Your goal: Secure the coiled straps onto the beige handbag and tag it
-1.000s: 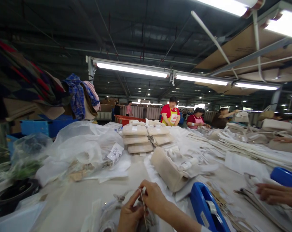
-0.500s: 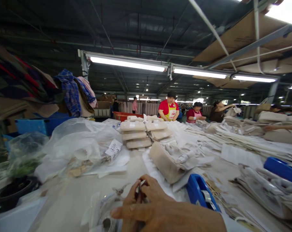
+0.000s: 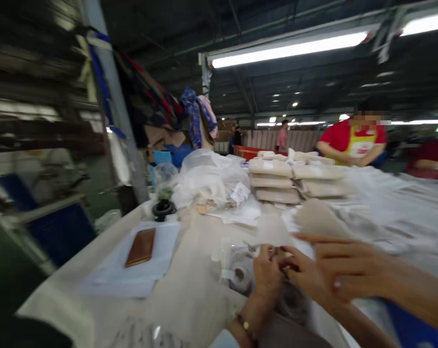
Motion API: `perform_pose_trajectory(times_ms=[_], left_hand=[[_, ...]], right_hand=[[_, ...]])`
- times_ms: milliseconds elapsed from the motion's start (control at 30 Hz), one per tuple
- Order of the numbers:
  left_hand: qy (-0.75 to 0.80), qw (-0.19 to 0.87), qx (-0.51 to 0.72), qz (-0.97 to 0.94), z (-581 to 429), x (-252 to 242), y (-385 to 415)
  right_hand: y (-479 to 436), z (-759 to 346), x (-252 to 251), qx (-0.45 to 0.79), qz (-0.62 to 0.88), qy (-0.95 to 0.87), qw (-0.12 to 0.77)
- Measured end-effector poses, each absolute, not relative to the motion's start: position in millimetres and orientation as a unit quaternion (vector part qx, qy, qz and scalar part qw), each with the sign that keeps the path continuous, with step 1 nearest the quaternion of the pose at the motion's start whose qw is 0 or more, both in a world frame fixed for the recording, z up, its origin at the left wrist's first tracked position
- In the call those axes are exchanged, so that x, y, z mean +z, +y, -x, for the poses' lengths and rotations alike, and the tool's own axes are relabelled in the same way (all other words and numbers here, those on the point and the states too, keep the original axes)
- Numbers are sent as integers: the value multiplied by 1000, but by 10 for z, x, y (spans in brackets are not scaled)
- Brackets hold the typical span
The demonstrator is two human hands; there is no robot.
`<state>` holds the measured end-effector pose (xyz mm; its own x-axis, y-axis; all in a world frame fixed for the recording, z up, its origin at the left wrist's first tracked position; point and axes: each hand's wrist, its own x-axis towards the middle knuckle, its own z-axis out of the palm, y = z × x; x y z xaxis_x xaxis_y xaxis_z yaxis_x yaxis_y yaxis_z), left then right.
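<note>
My left hand [image 3: 267, 271], with a bracelet at the wrist, is closed in a pinch near the table's middle. Facing it, my right hand [image 3: 301, 270] is closed too, its fingertips meeting the left ones. A small dark thing sits between the fingers, too blurred to name. Another person's hand [image 3: 345, 266] reaches in from the right above my right forearm, its fingers extended and smeared by motion. Just left of my hands lies a pale roll [image 3: 241, 279] among clear plastic. Beneath my hands is a greyish coiled thing [image 3: 293, 300], partly hidden.
A brown phone [image 3: 141, 247] lies on white papers [image 3: 130, 282] at the left. Behind are a black ring-shaped object [image 3: 164, 209], a clear plastic bag [image 3: 204, 176] and stacked beige packs [image 3: 273, 181]. A person in a yellow apron [image 3: 360, 145] stands across the table.
The view has swung left, bringing the phone, the papers and the table's left edge into sight. The other person's hand has drawn back to the right; mine stay pinched together.
</note>
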<state>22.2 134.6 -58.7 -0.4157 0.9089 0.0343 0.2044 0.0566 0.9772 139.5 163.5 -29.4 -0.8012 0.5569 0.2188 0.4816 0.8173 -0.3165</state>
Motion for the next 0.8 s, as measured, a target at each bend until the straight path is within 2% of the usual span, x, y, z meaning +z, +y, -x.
perform_pose_trajectory(times_ms=[133,233,567,800], left_hand=[[675,284,555,-395,-110,-599,1411],[675,279,562,-388,-94,-612,1425],[677,268,554,-403,24,-671,1407],[704,129,536,-448,175,-646,1267]], right_hand=[[1783,-1100,-512,235,407,-844,259],[1762,-1027,-520,288,459,-789,289],[1756,-930,-371,279,542,-738,288],[2012,-1026,-286,204,582,-728,300]])
